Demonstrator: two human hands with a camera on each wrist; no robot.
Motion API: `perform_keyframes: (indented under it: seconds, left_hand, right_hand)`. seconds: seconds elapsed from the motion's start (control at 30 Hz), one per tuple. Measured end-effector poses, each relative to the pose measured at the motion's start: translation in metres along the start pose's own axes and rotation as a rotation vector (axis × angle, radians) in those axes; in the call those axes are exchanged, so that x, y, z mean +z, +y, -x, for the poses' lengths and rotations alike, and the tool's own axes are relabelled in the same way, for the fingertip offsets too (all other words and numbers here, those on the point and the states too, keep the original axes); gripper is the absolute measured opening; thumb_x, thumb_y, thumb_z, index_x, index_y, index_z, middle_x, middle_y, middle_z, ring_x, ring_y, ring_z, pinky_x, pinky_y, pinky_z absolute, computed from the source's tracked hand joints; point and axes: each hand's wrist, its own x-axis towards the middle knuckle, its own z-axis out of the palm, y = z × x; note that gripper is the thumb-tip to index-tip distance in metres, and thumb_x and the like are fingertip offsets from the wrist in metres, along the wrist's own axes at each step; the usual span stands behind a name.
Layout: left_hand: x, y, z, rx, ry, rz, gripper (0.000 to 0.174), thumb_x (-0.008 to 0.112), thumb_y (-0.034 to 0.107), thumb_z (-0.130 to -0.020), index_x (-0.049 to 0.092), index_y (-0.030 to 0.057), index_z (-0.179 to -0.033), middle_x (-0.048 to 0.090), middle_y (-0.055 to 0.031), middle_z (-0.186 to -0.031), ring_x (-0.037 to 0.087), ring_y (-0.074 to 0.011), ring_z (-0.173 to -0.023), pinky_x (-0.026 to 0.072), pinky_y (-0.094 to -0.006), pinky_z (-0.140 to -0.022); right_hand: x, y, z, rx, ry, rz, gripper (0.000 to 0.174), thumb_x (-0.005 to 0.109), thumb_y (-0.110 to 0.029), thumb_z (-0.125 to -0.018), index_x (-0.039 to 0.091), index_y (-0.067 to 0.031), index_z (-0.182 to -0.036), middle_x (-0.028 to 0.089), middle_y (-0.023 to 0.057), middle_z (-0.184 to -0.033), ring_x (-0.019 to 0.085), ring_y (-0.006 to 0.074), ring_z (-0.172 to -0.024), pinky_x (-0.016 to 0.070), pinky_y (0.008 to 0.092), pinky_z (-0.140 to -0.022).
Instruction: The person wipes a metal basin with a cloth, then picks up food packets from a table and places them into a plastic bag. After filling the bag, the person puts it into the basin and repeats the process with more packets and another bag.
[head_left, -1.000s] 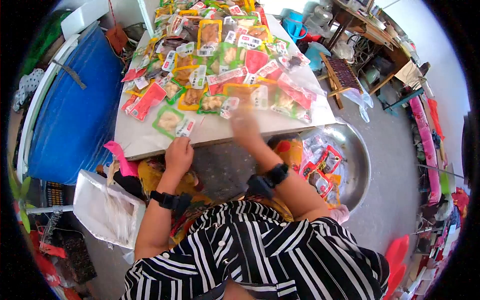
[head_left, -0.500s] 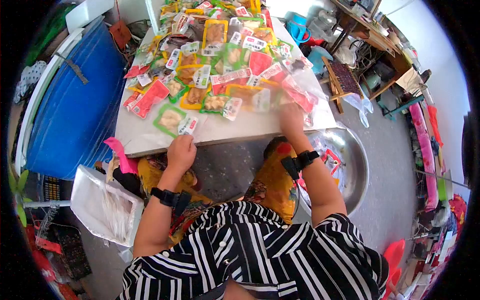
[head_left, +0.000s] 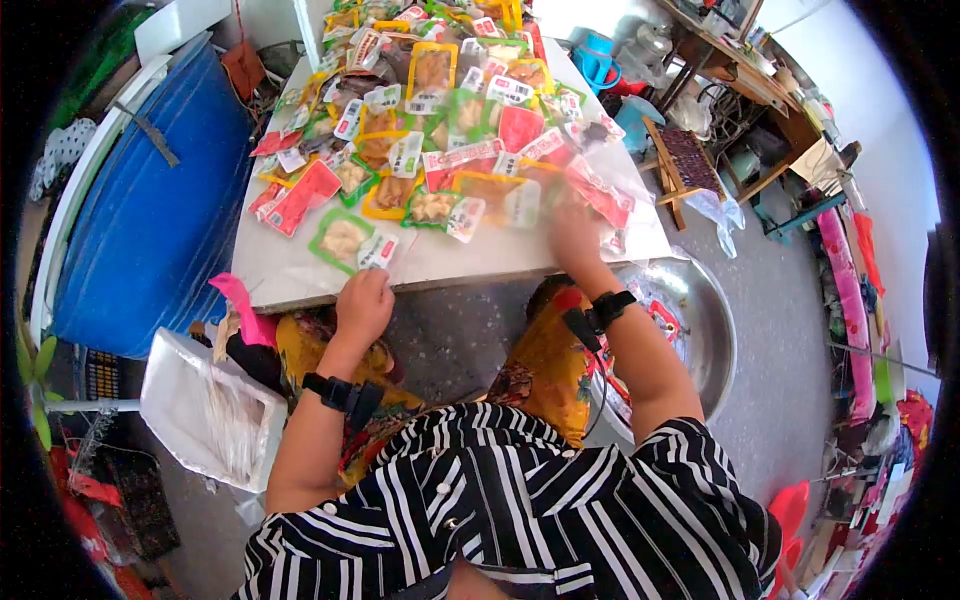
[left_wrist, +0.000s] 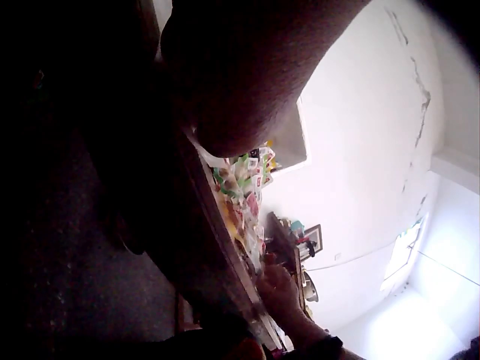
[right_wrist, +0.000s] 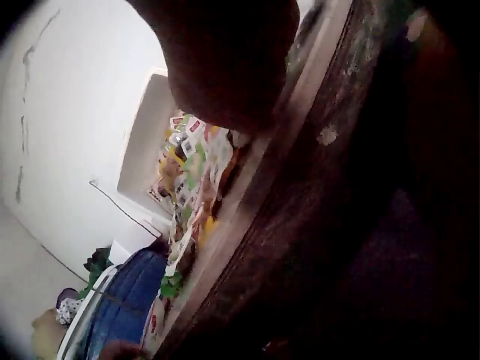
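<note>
Room is taken up by blue tub (head_left: 150,210) (L) & metal basin (head_left: 724,330) (R) about white table (head_left: 490,258) heaped w/ pkts (head_left: 465,112). Pkt handling seems in hand: green-edged pkt (head_left: 343,238) is laid flat near L hand (head_left: 364,304), red-white pkt (head_left: 606,197) is touched, or nearly so, by R hand (head_left: 578,238). Finger state can't be told (L hidden, R blurred); firm pinch prob called for.

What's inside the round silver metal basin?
The round silver metal basin holds partly red plastic packets; the person's bare right forearm covers part of its interior, contents there unseen.
</note>
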Motion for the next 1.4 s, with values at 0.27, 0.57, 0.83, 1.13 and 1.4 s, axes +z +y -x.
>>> perform_keyframes:
  seconds: [0.27, 0.57, 0.83, 1.13, 1.4]
  left_hand:
    - [-0.003, 0.003, -0.003, -0.074, -0.07, -0.019, 0.011, 0.046, 0.009, -0.066, 0.05, 0.0047, -0.076, 0.049, -0.0141, -0.071, 0.047, -0.0322, -0.07, 0.0382, -0.0407, -0.059]
    - [-0.003, 0.0, -0.003, -0.087, -0.096, -0.017, 0.013, 0.046, 0.012, -0.069, 0.05, 0.0037, -0.078, 0.05, -0.0148, -0.072, 0.049, -0.0319, -0.07, 0.0389, -0.0403, -0.061]
    - [0.001, 0.015, -0.011, -0.19, -0.107, 0.009, 0.012, 0.044, 0.012, -0.069, 0.049, 0.0036, -0.077, 0.051, -0.015, -0.074, 0.048, -0.0323, -0.071, 0.0386, -0.0418, -0.061]
    - [0.001, 0.012, -0.012, -0.243, -0.047, 0.08, 0.014, 0.044, 0.014, -0.071, 0.048, 0.0034, -0.078, 0.051, -0.0152, -0.076, 0.048, -0.0328, -0.072, 0.0386, -0.0411, -0.061]
    - [0.001, 0.008, -0.017, -0.394, -0.008, 0.243, 0.012, 0.044, 0.015, -0.072, 0.047, 0.0035, -0.076, 0.05, -0.0156, -0.071, 0.048, -0.0326, -0.069, 0.0379, -0.0387, -0.058]
  right_hand:
    - [-0.046, -0.027, -0.013, 0.095, -0.047, -0.002, 0.041, 0.053, -0.02, -0.066, 0.042, -0.0054, -0.103, 0.044, 0.0177, -0.098, 0.044, 0.0357, -0.087, 0.0412, 0.0415, -0.069]
    - [-0.077, -0.007, -0.014, 0.195, 0.077, -0.215, 0.022, 0.044, -0.004, -0.067, 0.047, 0.0002, -0.089, 0.051, 0.0174, -0.083, 0.05, 0.0303, -0.077, 0.0403, 0.0372, -0.067]
    - [-0.115, -0.077, 0.0, 0.817, -0.061, -1.272, 0.022, 0.042, 0.003, -0.065, 0.05, 0.0011, -0.086, 0.053, 0.0086, -0.08, 0.052, 0.0161, -0.069, 0.0415, 0.0251, -0.062]
    - [-0.096, -0.148, 0.001, 0.763, -0.274, -1.994, 0.012, 0.039, -0.001, -0.075, 0.046, -0.0037, -0.084, 0.049, 0.0026, -0.075, 0.049, 0.0151, -0.07, 0.0409, 0.026, -0.058]
    - [-0.071, -0.171, 0.019, 0.836, -0.311, -1.997, 0.02, 0.037, 0.002, -0.072, 0.047, 0.0037, -0.09, 0.052, 0.0113, -0.088, 0.052, 0.0195, -0.078, 0.0422, 0.0265, -0.066]
